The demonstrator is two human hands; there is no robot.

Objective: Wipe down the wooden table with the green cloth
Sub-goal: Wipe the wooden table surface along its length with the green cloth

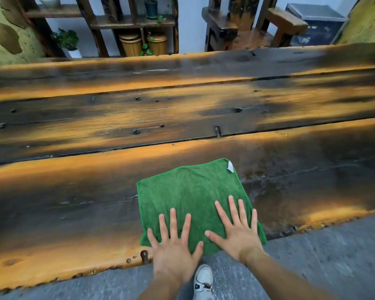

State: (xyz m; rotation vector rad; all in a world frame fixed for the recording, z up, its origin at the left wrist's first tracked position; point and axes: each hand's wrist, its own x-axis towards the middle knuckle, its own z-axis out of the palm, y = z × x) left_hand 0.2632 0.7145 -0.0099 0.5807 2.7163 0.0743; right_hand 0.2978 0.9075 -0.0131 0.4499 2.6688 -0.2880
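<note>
A green cloth [191,191] lies spread flat on the near plank of the wooden table [139,113], with a small white tag at its far right corner. Its near edge reaches the table's front edge. My left hand [174,245] presses flat on the cloth's near left part, fingers straight and spread. My right hand [236,228] presses flat on the near right part, fingers also spread. The table is made of long dark and orange planks with gaps and knot holes between them.
Wooden shelves [130,22] with bamboo baskets [131,45] and potted plants [66,41] stand behind the table. A wooden chair [247,24] is at the back right. Grey floor and my white shoe [202,280] lie below the table's front edge.
</note>
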